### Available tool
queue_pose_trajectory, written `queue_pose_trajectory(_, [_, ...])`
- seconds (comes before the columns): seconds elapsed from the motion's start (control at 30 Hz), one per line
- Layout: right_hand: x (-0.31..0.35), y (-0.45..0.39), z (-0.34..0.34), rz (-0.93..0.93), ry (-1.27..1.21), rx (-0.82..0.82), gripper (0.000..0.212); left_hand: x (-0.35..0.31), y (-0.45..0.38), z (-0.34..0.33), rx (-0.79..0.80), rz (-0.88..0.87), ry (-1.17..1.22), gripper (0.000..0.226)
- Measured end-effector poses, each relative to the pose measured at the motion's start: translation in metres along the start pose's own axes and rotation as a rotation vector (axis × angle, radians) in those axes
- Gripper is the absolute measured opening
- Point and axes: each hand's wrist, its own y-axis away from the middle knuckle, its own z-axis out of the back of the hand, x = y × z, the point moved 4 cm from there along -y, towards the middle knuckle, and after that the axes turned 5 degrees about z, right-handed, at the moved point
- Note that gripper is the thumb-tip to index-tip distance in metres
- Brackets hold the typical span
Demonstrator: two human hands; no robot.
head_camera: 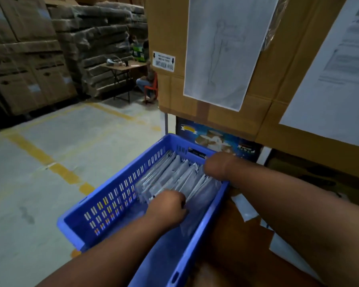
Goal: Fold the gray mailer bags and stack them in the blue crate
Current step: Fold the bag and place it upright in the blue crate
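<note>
Standing on edge in a row, the folded gray mailer bags (180, 179) fill the far half of the blue crate (112, 204). Left hand (168, 206): fingers curled, gripping the near end of the row. Right hand (216, 164): placed at the far end of the row; finger state cannot be determined, as the fingers are hidden. Loose gray bags (245, 208) lie on the brown surface (226, 235) beside the crate. Printed sheets (222, 52) and a barcode label (163, 61) are fixed to the cardboard boxes (170, 27) behind; their text is too blurred to read

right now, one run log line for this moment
stage: stacking | left hand: on mailer bags | right hand: at bags' far end | blue crate: part filled
</note>
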Motion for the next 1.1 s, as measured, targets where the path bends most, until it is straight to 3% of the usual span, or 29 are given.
queue_pose_trajectory(0.1, [0.004,-0.007,0.000,0.064,0.081,0.052,0.026,-0.004,-0.011,-0.014,0.028,-0.025,-0.075,0.034])
queue_pose_trajectory(0.4, [0.031,-0.034,-0.005,0.182,0.223,0.201,0.033,-0.014,-0.019,-0.026,0.026,-0.052,-0.189,0.027])
queue_pose_trajectory(0.53, [0.031,-0.042,-0.012,0.122,0.190,0.157,0.024,-0.019,-0.016,-0.028,0.012,-0.072,-0.202,0.019])
queue_pose_trajectory(0.8, [0.015,-0.041,-0.017,-0.062,-0.060,0.068,0.031,-0.024,-0.025,-0.025,-0.008,-0.097,-0.268,0.015])
queue_pose_trajectory(0.9, [0.008,-0.026,-0.006,-0.080,-0.162,-0.036,0.022,-0.026,-0.024,-0.023,-0.030,-0.084,-0.267,0.041])
queue_pose_trajectory(0.97, [-0.005,-0.006,0.006,-0.119,-0.253,-0.219,0.013,-0.030,-0.022,-0.014,-0.073,-0.097,-0.251,0.052])
queue_pose_trajectory(1.1, [-0.041,0.054,0.000,-0.282,-0.476,-0.587,0.029,-0.051,-0.032,0.024,-0.208,-0.118,-0.146,0.046])
